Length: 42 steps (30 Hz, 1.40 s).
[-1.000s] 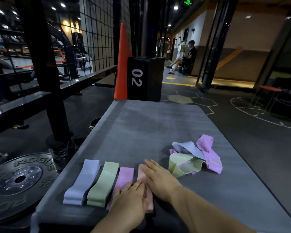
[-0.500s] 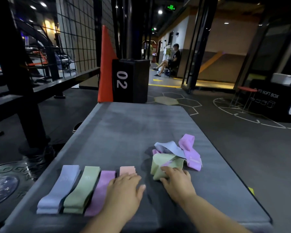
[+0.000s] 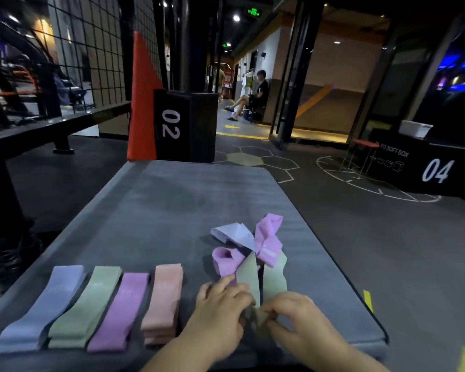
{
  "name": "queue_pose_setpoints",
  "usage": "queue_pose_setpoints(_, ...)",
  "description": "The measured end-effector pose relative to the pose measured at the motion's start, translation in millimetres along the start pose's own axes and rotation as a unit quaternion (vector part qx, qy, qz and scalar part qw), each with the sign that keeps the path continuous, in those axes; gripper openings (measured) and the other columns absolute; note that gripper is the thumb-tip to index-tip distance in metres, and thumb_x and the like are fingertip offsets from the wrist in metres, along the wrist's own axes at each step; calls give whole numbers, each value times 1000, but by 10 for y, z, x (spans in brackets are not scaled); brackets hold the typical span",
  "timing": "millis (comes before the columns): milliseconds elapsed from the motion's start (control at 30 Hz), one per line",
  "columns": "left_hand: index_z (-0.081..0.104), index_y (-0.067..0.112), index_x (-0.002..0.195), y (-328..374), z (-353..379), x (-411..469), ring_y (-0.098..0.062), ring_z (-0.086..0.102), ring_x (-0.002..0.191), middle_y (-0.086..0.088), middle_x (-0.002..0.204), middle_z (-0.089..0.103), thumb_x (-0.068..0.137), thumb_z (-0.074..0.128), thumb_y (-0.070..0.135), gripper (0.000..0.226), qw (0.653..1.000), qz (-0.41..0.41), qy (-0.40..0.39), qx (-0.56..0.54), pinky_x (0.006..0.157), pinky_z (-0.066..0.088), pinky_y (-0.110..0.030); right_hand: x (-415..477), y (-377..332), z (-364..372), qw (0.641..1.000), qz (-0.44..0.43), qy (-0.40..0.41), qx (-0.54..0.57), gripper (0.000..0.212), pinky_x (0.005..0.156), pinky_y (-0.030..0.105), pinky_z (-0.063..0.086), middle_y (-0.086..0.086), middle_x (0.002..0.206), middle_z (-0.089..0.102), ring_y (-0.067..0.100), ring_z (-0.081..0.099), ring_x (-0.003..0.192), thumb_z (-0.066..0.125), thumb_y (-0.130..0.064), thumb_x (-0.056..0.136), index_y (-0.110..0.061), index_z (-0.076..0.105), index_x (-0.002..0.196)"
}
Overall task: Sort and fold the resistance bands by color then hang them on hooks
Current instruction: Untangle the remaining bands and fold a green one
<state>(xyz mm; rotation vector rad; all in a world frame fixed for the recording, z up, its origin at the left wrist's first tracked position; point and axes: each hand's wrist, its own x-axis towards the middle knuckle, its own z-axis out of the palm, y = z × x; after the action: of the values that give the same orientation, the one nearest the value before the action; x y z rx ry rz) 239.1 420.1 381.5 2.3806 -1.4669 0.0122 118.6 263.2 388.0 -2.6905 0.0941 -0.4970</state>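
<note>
Folded bands lie in a row on the grey mat: a blue stack, a green stack, a purple band and a pink stack. To the right is a loose pile: a pale blue band and purple bands. A green band stretches from that pile toward me. My left hand and my right hand both pinch its near end between them.
A black box marked 02 and an orange cone stand beyond the mat's far end. A black box marked 04 is at the right. A person sits far back in the corridor. Dark rack frame on the left.
My left hand left the pink stack and joined my right hand at the pile. Both have pulled the green band out of the pile toward me.
</note>
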Motion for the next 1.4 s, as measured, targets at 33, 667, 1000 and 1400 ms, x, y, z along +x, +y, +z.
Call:
queue_pose_setpoints(33,49,35,124,20,29,10,-5,12,141,23,140,37,79,34,30,47,1000,0,3,-5,99,7,-27,-57,40,-50,1000,0,14,6,31,74,18,49,-40,80,55,-13,56,77,66,-31,72,-46,58,98)
queue_pose_setpoints(667,59,29,70,1,169,185,-15,55,83,18,79,56,63,62,28,8,978,-31,208,5,68,38,-25,-244,483,-501,970,117,205,-50,28,68,3,37,-24,86,59,-8,53,80,73,-9,76,-34,62,79)
queue_pose_setpoints(1000,56,24,83,-36,31,198,-19,51,67,12,72,57,67,42,26,21,960,-39,276,0,57,46,-34,-224,482,-544,952,94,284,-69,4,56,29,39,-13,81,55,12,49,75,59,-17,79,-20,60,81)
queue_pose_setpoints(1400,53,17,104,-174,126,123,-28,57,66,-2,71,61,64,48,12,40,980,-101,171,20,56,45,-35,-215,591,-624,932,314,181,-2,23,66,40,44,-8,95,50,15,50,77,41,-6,92,-27,48,86)
